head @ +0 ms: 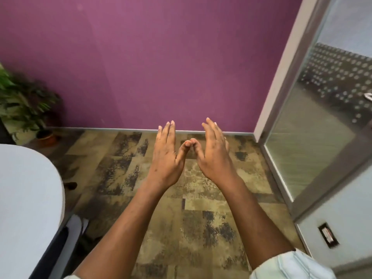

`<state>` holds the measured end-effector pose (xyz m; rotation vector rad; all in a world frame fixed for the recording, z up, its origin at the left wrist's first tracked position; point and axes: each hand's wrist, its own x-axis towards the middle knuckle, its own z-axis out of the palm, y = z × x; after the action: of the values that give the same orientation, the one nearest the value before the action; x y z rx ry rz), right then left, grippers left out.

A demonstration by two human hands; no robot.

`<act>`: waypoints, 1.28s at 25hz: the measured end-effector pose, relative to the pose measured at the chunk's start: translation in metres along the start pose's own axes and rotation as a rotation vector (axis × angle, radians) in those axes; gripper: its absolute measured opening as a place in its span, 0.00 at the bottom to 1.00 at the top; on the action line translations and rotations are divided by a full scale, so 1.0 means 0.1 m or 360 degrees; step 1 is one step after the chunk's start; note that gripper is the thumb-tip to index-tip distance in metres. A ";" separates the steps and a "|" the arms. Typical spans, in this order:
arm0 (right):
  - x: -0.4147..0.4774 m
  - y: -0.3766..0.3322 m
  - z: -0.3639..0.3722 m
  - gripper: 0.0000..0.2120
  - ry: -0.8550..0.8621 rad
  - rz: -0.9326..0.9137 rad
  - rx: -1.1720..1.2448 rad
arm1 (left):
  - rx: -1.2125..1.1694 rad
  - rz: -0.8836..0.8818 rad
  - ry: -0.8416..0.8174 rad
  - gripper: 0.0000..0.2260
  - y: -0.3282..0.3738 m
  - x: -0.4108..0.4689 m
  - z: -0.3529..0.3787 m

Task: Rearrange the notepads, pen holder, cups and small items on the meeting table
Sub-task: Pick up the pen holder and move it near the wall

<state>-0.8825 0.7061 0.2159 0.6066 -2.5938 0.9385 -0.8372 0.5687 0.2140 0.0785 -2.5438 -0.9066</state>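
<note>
Reaching forward over the patterned carpet [201, 208], both hands, left hand [166, 156] and right hand [214, 154], are spread flat and empty with thumb tips touching, the white bench [26, 198] off to their left bare where visible, a purple wall [151, 57] beyond them.

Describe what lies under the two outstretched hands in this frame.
Patterned brown carpet lies below the left hand and right hand, both open and empty. The carpet patches directly beneath them are covered. The white table sits aside.
</note>
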 end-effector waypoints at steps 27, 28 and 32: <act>3.50 -1.44 3.60 0.30 -0.0710 -0.0747 0.0404 | 0.0303 -0.0896 0.0705 0.35 -3.40 2.31 -0.99; 3.58 -1.54 3.75 0.29 -0.0755 -0.0770 0.0419 | 0.0323 -0.0953 0.0729 0.35 -3.55 2.31 -1.03; 3.88 -1.92 4.28 0.28 -0.0899 -0.0938 0.0538 | 0.0473 -0.1136 0.0806 0.34 -3.98 2.43 -1.15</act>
<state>-1.1854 0.1798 0.1680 1.8317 -2.4241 1.1067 -1.0447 0.1411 0.1423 1.2005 -2.1374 -0.6086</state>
